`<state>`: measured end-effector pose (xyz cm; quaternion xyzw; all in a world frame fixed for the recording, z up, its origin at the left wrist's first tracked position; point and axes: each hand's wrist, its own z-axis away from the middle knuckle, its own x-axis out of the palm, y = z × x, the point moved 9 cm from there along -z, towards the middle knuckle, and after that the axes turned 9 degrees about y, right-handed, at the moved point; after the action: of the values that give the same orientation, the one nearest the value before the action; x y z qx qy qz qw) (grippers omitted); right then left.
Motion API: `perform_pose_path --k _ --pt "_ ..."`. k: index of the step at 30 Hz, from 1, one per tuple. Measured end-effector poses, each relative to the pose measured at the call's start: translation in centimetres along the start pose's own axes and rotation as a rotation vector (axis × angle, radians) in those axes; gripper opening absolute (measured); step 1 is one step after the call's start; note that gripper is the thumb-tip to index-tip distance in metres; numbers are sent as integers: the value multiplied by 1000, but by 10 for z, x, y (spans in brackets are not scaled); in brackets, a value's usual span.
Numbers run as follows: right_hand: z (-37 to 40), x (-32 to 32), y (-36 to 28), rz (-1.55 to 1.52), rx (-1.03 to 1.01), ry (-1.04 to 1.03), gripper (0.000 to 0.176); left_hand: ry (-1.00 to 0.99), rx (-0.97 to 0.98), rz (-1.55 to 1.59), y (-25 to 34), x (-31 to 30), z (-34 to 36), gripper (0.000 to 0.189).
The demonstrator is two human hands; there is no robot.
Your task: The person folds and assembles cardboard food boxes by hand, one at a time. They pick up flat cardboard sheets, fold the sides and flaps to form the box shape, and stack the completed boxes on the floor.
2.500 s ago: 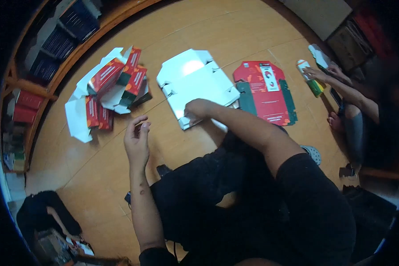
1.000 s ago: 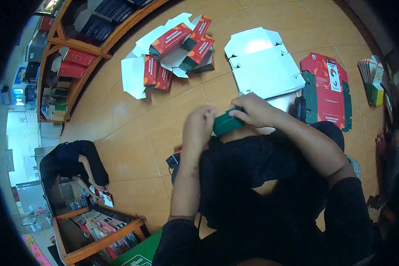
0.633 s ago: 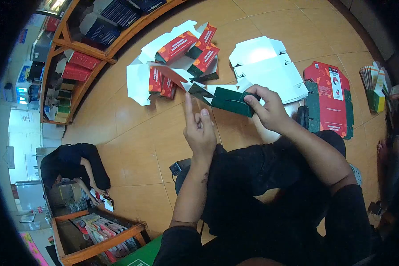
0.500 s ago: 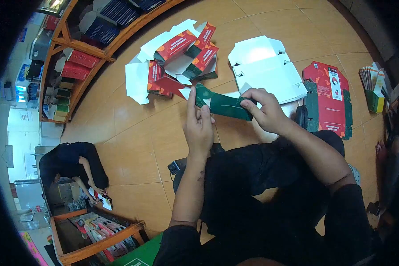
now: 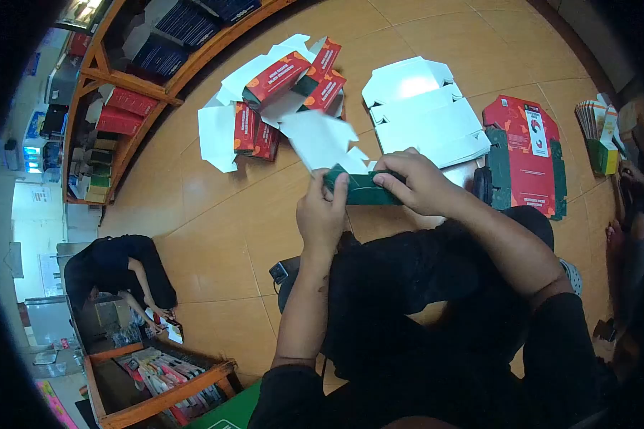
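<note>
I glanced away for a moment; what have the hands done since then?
The right hand left the white flat blanks on the floor and picked up a green carton; the left hand, empty before, now grips its other end, its white panel raised. The red box pile and red printed sheet lie unmoved.

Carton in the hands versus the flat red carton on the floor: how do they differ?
The held carton is partly folded, showing green and a white flap; the flat red carton lies unfolded. The left hand and right hand grip the held carton; the flat red carton rests untouched. Both are cardboard.
</note>
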<state>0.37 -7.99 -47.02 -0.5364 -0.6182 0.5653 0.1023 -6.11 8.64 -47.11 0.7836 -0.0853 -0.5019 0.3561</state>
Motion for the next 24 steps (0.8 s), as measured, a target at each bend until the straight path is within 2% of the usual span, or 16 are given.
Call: perform_pose_path --k 5,7,8,10,11,14,16,17,19,20,22,23,24 --pt "1 -1 -1 -16 -48 51 19 -59 75 -88 13 2 1 28" --pt "2 0 -5 15 -120 30 16 -151 251 -57 24 11 9 25" --pt "2 0 -4 15 -118 29 16 -152 250 -56 23 13 11 25" --pt "4 5 -9 45 -180 -17 14 -122 473 -31 41 16 21 20" --pt "4 4 -9 47 -182 -16 14 -120 476 -30 40 16 21 20" --pt "1 -5 -13 32 -123 -95 19 -185 404 60 26 20 17 25" --pt "-5 -26 -6 -36 145 -175 29 -183 56 257 -16 9 0 30" --pt "-8 -33 3 10 165 -255 36 -177 57 254 -26 3 -6 30" --pt "2 -36 25 55 156 -458 30 -162 -144 701 -47 -12 -20 36" --pt "2 -35 26 57 147 -455 30 -156 -136 699 -48 -19 -24 36" --pt "10 -33 39 13 407 -449 33 -121 -308 368 -62 -29 -22 35" --pt "11 -28 36 17 403 -440 33 -120 -298 371 -54 -28 -16 35" --pt "10 -16 26 20 311 -465 31 -66 -110 458 -27 -29 -9 32"
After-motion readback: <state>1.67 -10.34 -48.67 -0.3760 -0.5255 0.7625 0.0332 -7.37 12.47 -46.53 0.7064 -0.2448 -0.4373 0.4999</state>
